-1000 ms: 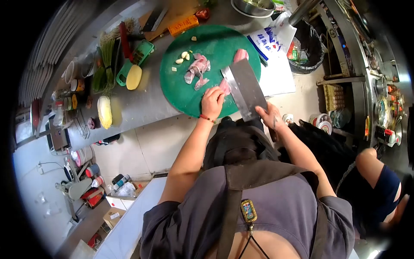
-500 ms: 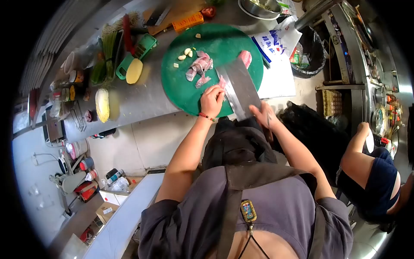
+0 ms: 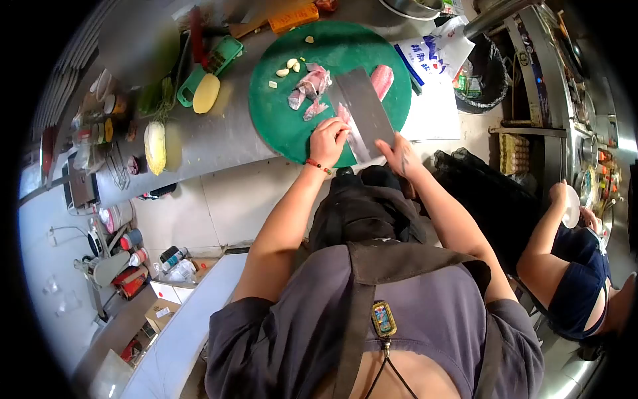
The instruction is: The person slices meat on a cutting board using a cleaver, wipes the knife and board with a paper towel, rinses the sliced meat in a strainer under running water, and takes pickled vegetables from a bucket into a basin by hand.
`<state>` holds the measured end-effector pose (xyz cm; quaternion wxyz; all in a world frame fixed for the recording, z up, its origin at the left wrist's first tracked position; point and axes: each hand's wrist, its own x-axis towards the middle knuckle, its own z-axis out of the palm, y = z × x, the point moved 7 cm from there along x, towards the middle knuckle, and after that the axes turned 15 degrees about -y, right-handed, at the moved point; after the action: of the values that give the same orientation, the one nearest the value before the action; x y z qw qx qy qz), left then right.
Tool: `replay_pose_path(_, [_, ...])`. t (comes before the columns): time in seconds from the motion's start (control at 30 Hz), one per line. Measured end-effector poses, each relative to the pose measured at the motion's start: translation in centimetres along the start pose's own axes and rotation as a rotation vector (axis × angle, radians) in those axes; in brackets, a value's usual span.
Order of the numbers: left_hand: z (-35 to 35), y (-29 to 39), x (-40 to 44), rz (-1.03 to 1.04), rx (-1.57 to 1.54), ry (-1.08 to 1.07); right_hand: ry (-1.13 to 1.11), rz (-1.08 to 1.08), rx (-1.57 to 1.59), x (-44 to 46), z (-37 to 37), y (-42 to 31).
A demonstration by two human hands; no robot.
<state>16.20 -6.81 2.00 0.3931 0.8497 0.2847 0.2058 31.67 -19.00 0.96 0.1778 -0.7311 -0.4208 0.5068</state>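
A round green cutting board point(image 3: 266, 126) lies on the metal counter. My left hand point(image 3: 327, 141), fingers bent together, holds a small piece of pink meat point(image 3: 343, 114) at the board's front. Against that piece rests the wide blade of a cleaver point(image 3: 364, 110), and my right hand point(image 3: 400, 156) is closed on its handle, mostly hidden. Cut pink meat pieces point(image 3: 311, 86) lie left of the blade, beside garlic cloves point(image 3: 291, 64). A longer pink piece point(image 3: 381, 81) lies to the blade's right.
Left on the counter are a green grater point(image 3: 224, 54), a yellow oval item point(image 3: 207, 94) and a cabbage point(image 3: 155, 147). A printed white bag point(image 3: 438, 56) and a lined bin point(image 3: 490, 76) are at the right. Another person point(image 3: 565, 272) holds a white plate point(image 3: 571, 207).
The blade has shifted over the small piece and now stands farther from the long piece. My left hand stays by the meat. The other person's white plate has come further into view.
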Motion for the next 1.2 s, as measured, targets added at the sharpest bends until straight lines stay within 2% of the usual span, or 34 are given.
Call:
replay_pose_path(0.07, [-0.4, 0.6, -0.1, 0.022, 0.035, 0.009, -0.009, 0.082, -0.033, -0.1, 0.2, 0.4])
replay_pose_path(0.13, [-0.7, 1.4, -0.3, 0.032, 0.054, 0.024, 0.027, -0.136, 0.065, -2.6, 0.9, 1.2])
replay_pose_path(0.17, [-0.8, 1.4, -0.2, 0.036, 0.045, 0.034, -0.006, -0.095, -0.030, -4.7, 1.2, 2.1])
replay_pose_path(0.2, [-0.7, 1.5, -0.3, 0.036, 0.031, 0.046, 0.003, -0.158, -0.009, -6.3, 2.1, 4.0])
replay_pose_path(0.27, [-0.5, 1.1, -0.5, 0.016, 0.023, 0.052, 0.048, -0.167, -0.002, -8.0, 2.2, 3.3])
replay_pose_path(0.3, [-0.4, 0.9, -0.7, 0.000, 0.021, 0.048, 0.066, -0.178, -0.104, -7.2, 2.0, 2.9])
replay_pose_path(0.33, [-0.4, 0.9, -0.9, -0.001, 0.021, 0.034, 0.066, -0.171, -0.018, -5.9, 1.3, 1.9])
replay_pose_path(0.37, [-0.5, 0.8, -0.7, -0.002, 0.008, 0.022, 0.061, -0.140, -0.107, -2.7, 1.6, 3.4])
replay_pose_path(0.4, [-0.5, 0.8, -0.5, -0.002, -0.004, 0.016, 0.142, -0.218, -0.142, -1.3, 0.6, 1.4])
replay_pose_path(0.47, [-0.1, 0.7, -0.5, -0.016, -0.013, -0.001, 0.113, -0.144, -0.185, 0.1, -0.1, -0.7])
replay_pose_path(0.53, [-0.6, 1.9, -0.5, 0.109, 0.093, 0.023, 0.062, -0.020, -0.119, -0.6, 0.2, -0.8])
replay_pose_path(0.57, [-1.1, 1.8, 0.1, 0.116, 0.098, 0.030, 0.120, -0.242, -0.076, -1.6, 1.0, 0.6])
replay_pose_path(0.63, [-2.0, 1.5, 1.1, 0.221, 0.244, 0.099, 0.051, -0.262, -0.057, -5.1, 2.0, 3.2])
replay_pose_path(0.67, [-2.6, 0.7, 1.9, 0.216, 0.239, 0.110, -0.016, -0.124, -0.105, -7.7, 1.4, 2.9])
replay_pose_path(0.7, [-3.3, -0.7, 2.8, 0.154, 0.245, 0.101, -0.035, -0.186, 0.022, -9.4, 1.2, 3.4])
replay_pose_path(0.73, [-4.1, -1.3, 3.4, 0.095, 0.251, 0.089, -0.088, -0.053, 0.034, -10.3, 0.7, 4.7])
replay_pose_path(0.8, [-5.1, -0.7, 3.6, 0.065, 0.249, 0.110, -0.072, -0.026, 0.175, -10.6, 0.0, 8.4])
replay_pose_path(0.87, [-5.6, 1.1, 2.7, 0.079, 0.164, 0.181, -0.026, 0.014, 0.325, -11.1, -1.8, 6.4])
replay_pose_path(0.9, [-4.5, 1.5, 2.4, 0.136, 0.147, 0.145, 0.011, 0.015, 0.146, -10.8, -2.9, 5.0])
replay_pose_path(1.0, [-0.4, 2.1, 1.7, 0.132, 0.053, 0.051, 0.042, 0.022, 0.194, -7.7, -3.2, 4.9])
replay_pose_path(1.03, [0.3, 2.0, 1.8, 0.139, 0.080, 0.043, -0.058, 0.154, 0.229, -6.9, -3.0, 4.6])
replay_pose_path(1.17, [1.1, 1.3, 2.4, 0.093, 0.078, -0.018, 0.024, 0.066, 0.204, -2.8, -3.2, 3.5])
replay_pose_path(1.2, [1.0, 1.4, 2.2, 0.088, 0.079, -0.024, 0.071, 0.038, 0.097, -1.1, -3.5, 3.5])
